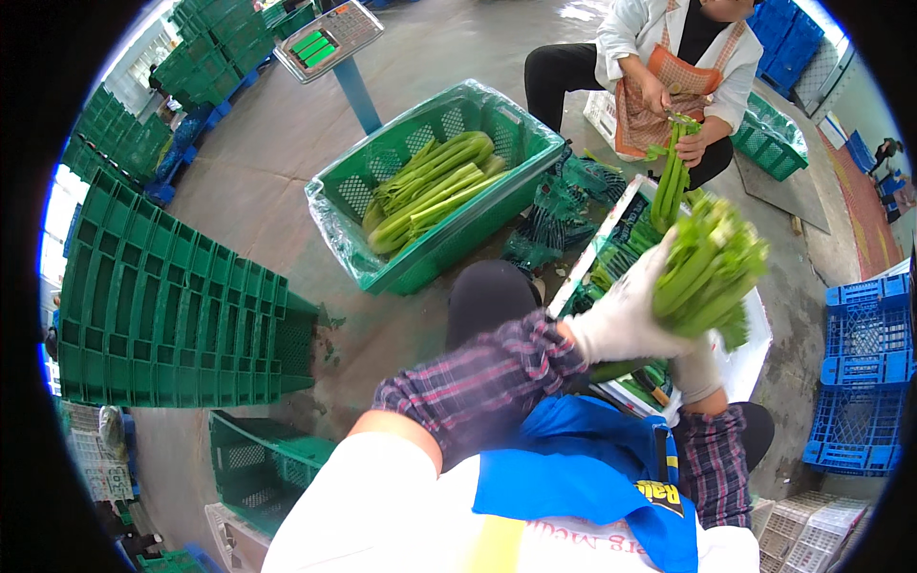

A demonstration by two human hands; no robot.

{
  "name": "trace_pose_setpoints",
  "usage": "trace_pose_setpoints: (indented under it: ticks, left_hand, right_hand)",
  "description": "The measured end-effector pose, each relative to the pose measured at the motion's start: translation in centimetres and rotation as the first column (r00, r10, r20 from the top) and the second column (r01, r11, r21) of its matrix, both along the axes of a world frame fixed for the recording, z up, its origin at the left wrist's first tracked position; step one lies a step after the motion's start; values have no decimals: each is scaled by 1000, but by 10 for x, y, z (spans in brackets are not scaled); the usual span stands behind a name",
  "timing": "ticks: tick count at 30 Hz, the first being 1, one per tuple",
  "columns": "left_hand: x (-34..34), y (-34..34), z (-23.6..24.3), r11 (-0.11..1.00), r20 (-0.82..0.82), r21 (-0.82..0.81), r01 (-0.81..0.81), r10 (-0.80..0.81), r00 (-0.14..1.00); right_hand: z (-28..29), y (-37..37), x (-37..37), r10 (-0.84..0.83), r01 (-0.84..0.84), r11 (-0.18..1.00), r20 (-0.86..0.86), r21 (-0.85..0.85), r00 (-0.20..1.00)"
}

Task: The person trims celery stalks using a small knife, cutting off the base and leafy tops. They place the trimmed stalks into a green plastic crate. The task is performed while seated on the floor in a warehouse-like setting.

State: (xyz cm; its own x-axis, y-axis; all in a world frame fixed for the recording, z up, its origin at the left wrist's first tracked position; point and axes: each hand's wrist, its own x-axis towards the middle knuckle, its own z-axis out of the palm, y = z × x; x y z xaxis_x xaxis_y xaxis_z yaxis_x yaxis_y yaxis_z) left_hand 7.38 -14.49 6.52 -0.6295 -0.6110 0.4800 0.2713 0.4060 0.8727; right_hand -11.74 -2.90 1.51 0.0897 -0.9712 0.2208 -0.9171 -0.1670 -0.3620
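A bunch of celery point(707, 277) with leafy green tops is raised in front of me, over a white box point(757, 358). My left hand point(626, 310), in a white glove, is closed round its side. Just under the bunch is my right hand point(699, 371), also gloved; its fingers are hidden behind the celery and my left hand, so its grip cannot be made out. More greens and dark green netting point(611, 258) lie in the white box below my hands.
A plastic-lined green crate point(444, 234) holding celery stands ahead to the left. Nested green crates point(172, 296) rise at left; a scale point(330, 40) stands beyond. Opposite me, a seated person point(683, 76) handles celery stalks. Blue crates point(864, 334) are stacked at right.
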Motion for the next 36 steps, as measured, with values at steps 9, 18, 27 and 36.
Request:
trace_pose_setpoints:
  ticks: [9, 18, 27, 36]
  left_hand:
    - [47, -25, 198, 848, 269, -499, 179, -45, 962]
    - [111, 50, 96, 941, 817, 334, -50, -263, 513]
    - [136, 104, 17, 884, 651, 451, -120, -234, 722]
    - [124, 95, 30, 836, 698, 535, -120, -358, 620]
  right_hand:
    - [99, -48, 59, 430, -235, 805, 263, -545, 864]
    - [-17, 30, 155, 273, -512, 835, 960, -204, 62]
    - [-108, 26, -25, -68, -331, 684, 508, 651, 859]
    - [-236, 90, -94, -305, 457, 548, -342, 701, 889]
